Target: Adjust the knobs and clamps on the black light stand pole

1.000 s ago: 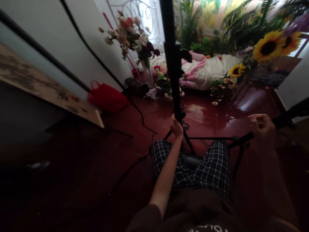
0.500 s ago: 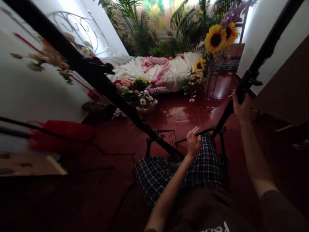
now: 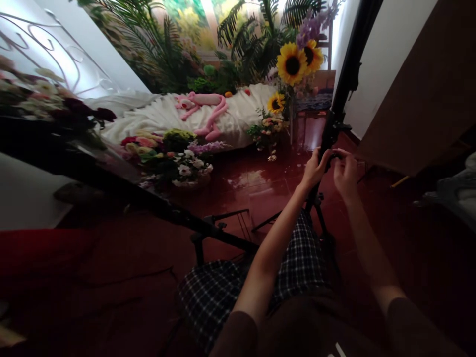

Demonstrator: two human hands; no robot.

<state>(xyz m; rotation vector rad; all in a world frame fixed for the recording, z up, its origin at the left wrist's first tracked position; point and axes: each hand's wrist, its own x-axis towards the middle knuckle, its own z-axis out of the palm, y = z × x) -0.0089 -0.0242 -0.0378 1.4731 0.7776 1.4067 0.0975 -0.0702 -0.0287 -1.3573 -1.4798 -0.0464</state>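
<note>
Left grip [image 3: 315, 169] is wrapped around the black pole [image 3: 344, 89], while the right grip [image 3: 345, 176] has its fingers bent in at a small dark knob [image 3: 336, 155] on the pole's side; whether they pinch it or only touch it, I cannot tell in this dim light. The pole leans up beyond the person's right knee, its spread legs [image 3: 323, 218] on the red floor [image 3: 256, 191].

It looks like a metal tube: stiff, fairly light for its length, smooth enough to slip through a slack hold, and likely to sway at the top if pushed from low down. Best hold is probably the bare tube just below the collar [image 3: 334, 128], with one hand steadying and the other free for the knob, which should be hard and need only fingertips.

Half a second ago the right hand alone was around this pole and the left hung open above the lap; now both meet there. The view has swung right, and the second pole [image 3: 148, 196] slants lower across the left side.
</note>
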